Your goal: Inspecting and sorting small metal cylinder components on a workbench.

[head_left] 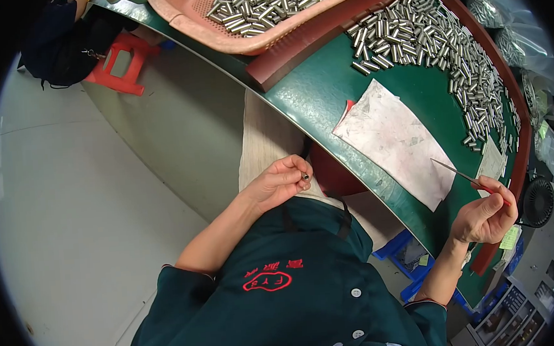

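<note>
My left hand (276, 183), in front of my body and off the table's edge, is closed in a pinch around a small metal cylinder (305, 176); one round end of it shows. Over the right part of the table is my right hand (486, 216), its fingers closed on a thin pointed tool with a red handle (483, 186). Its slim dark metal shaft points left, and the tip is over a smudged white cloth (402, 140) lying on the green table (313, 98). Whether the tip touches the cloth I cannot tell.
Loose metal cylinders (408, 38) spread along the table's far side, inside a reddish-brown raised border (301, 51). A pink basket (218, 40) holds more. A black fan (537, 201) and plastic bags (515, 22) lie beyond; blue bins (402, 254) sit below. A red stool (121, 65) stands near another person.
</note>
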The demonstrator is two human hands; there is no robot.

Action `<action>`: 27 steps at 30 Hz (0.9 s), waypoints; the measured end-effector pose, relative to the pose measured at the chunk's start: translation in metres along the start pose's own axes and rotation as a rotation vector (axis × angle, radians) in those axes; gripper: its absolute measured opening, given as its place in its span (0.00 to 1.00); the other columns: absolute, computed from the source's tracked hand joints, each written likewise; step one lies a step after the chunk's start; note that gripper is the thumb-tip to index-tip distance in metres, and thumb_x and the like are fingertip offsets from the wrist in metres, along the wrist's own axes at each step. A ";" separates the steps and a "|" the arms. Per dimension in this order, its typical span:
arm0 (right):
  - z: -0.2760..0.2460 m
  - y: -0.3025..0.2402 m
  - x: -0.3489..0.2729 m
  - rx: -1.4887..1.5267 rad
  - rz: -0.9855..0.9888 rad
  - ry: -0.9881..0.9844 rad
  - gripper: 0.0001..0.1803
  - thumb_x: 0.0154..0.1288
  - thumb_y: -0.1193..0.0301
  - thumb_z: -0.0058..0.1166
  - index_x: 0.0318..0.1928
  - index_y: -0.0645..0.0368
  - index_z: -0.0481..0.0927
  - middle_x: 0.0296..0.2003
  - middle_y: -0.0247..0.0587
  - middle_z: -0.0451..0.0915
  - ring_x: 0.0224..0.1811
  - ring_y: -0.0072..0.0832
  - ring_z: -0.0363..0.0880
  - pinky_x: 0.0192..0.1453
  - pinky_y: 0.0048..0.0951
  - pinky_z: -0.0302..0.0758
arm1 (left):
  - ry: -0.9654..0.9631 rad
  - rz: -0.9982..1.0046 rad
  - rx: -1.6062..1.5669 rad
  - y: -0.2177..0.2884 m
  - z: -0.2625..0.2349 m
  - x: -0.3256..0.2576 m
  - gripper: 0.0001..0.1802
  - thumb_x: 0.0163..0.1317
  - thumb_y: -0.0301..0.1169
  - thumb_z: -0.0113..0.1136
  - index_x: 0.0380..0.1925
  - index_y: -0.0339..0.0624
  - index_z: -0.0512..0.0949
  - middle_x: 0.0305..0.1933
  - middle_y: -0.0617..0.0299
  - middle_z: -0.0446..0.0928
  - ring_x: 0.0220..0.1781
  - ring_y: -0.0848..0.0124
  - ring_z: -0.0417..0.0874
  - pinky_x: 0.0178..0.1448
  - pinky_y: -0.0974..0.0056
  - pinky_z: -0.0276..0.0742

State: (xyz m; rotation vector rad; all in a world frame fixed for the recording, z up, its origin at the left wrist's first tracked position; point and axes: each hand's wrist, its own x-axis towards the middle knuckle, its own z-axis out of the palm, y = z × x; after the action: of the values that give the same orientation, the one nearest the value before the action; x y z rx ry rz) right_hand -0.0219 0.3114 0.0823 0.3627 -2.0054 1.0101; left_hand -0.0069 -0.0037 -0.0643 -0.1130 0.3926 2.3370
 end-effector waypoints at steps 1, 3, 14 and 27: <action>0.003 0.001 0.000 -0.001 0.004 -0.001 0.11 0.67 0.70 0.41 0.41 0.67 0.65 0.25 0.54 0.76 0.24 0.32 0.76 0.24 0.25 0.74 | 0.016 0.002 0.004 0.002 0.000 0.000 0.05 0.57 0.25 0.55 0.33 0.42 0.72 0.37 0.61 0.71 0.35 0.74 0.68 0.43 0.71 0.65; 0.001 -0.001 0.002 0.005 0.004 0.004 0.11 0.67 0.70 0.41 0.41 0.67 0.65 0.25 0.54 0.75 0.23 0.32 0.75 0.24 0.25 0.74 | 0.018 -0.001 0.019 0.005 0.006 -0.001 0.05 0.57 0.25 0.55 0.33 0.42 0.72 0.36 0.62 0.71 0.35 0.74 0.68 0.43 0.71 0.65; 0.004 -0.005 0.016 0.028 -0.003 -0.025 0.05 0.58 0.80 0.49 0.35 0.68 0.70 0.22 0.47 0.77 0.21 0.31 0.75 0.26 0.25 0.71 | -0.310 0.198 0.521 0.070 0.158 0.057 0.08 0.53 0.29 0.60 0.26 0.39 0.70 0.22 0.57 0.67 0.22 0.70 0.66 0.24 0.68 0.63; -0.018 -0.010 0.025 -0.051 -0.038 -0.111 0.07 0.44 0.78 0.58 0.23 0.60 0.72 0.18 0.36 0.74 0.17 0.30 0.72 0.20 0.27 0.64 | -0.232 -0.017 0.479 0.031 0.219 0.203 0.12 0.56 0.24 0.57 0.41 0.36 0.72 0.33 0.61 0.75 0.33 0.76 0.74 0.41 0.72 0.71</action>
State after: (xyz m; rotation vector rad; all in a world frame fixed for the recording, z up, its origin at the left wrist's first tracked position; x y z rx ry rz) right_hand -0.0208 0.3217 0.1130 0.4363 -2.1111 0.9316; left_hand -0.1658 0.1805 0.1113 0.3788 0.8118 2.1441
